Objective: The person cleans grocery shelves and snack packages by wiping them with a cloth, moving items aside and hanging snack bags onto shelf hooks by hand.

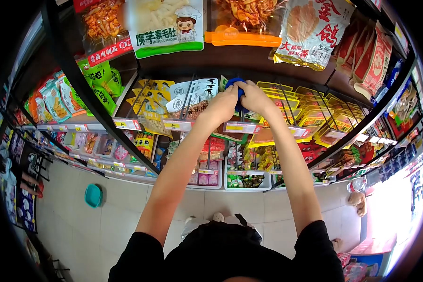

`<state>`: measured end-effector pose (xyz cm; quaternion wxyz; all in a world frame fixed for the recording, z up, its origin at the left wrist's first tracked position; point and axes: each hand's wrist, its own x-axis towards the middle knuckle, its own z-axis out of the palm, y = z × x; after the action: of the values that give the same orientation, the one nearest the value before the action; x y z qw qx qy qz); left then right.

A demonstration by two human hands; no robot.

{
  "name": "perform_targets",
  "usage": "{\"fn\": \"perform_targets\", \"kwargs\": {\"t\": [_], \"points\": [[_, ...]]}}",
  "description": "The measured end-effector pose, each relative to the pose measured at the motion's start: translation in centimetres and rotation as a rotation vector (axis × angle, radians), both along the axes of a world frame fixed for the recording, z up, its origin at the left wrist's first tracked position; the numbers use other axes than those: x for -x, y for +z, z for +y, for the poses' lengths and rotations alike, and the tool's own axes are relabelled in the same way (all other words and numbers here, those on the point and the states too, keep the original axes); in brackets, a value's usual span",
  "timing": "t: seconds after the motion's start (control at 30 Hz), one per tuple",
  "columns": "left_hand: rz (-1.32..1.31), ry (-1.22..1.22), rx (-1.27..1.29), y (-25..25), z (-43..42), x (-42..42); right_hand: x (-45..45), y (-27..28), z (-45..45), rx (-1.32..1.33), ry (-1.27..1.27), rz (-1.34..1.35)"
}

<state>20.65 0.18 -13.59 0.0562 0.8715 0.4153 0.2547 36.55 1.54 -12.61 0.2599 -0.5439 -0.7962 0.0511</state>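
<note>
Both arms reach out to a row of snack packets hung on hooks. A dark blue bundle (235, 82), which looks like a bunched cloth, is between my hands at the row's middle. My left hand (222, 105) closes on its left side, and my right hand (255, 97) grips it from the right. The fingers partly hide it, so its exact kind is unclear. White packets of nuts (192, 96) hang just left of my left hand. Yellow-edged packets (284, 101) hang to the right of my right hand. Price labels (242, 128) sit below my wrists.
Large snack bags (169, 28) hang above the hands. Green bags (101, 82) lie on the left behind a black post (75, 70). White trays (247, 188) of small packets stand below. A teal basin (93, 195) is on the tiled floor (122, 218).
</note>
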Motion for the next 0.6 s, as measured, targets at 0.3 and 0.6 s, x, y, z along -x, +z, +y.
{"fn": "perform_targets", "kwargs": {"t": [0.3, 0.6], "points": [[0.041, -0.047, -0.027, 0.3, -5.1, 1.8, 0.6, -0.2, -4.7, -0.018, 0.084, 0.094], [-0.150, -0.041, -0.432, 3.9, -6.1, -3.9, -2.7, 3.1, -6.9, -0.578, -0.023, 0.158]]}}
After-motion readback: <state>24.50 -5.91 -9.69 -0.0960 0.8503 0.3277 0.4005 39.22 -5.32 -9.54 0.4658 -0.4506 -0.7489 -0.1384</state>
